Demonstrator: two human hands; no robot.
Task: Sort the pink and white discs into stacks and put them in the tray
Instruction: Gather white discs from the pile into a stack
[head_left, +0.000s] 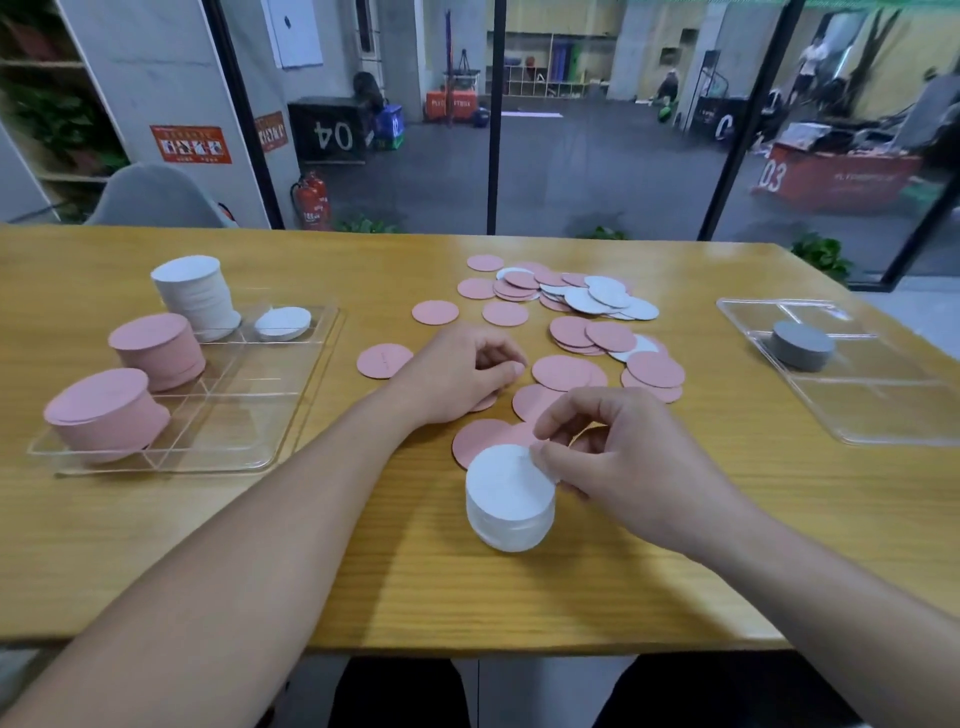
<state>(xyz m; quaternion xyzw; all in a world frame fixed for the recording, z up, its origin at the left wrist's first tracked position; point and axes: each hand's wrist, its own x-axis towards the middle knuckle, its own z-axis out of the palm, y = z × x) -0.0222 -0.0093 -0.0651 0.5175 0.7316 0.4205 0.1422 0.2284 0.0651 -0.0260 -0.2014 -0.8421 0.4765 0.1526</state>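
Observation:
A white disc stack (510, 499) stands on the table near the front. My right hand (618, 457) pinches the right edge of its top white disc. My left hand (457, 374) rests on the table with loosely curled fingers over a pink disc, holding nothing that I can see. Loose pink discs (563, 371) and white discs (602, 299) lie scattered beyond my hands. The clear tray (249, 415) on the left holds two pink stacks (106, 413) (158, 351), a tall white stack (197, 296) and a short white stack (283, 322).
A second clear tray (878, 410) at the right holds a grey disc stack (802, 345). The wooden table (363, 571) ends at a glass wall behind. A grey chair (156, 197) stands at the far left.

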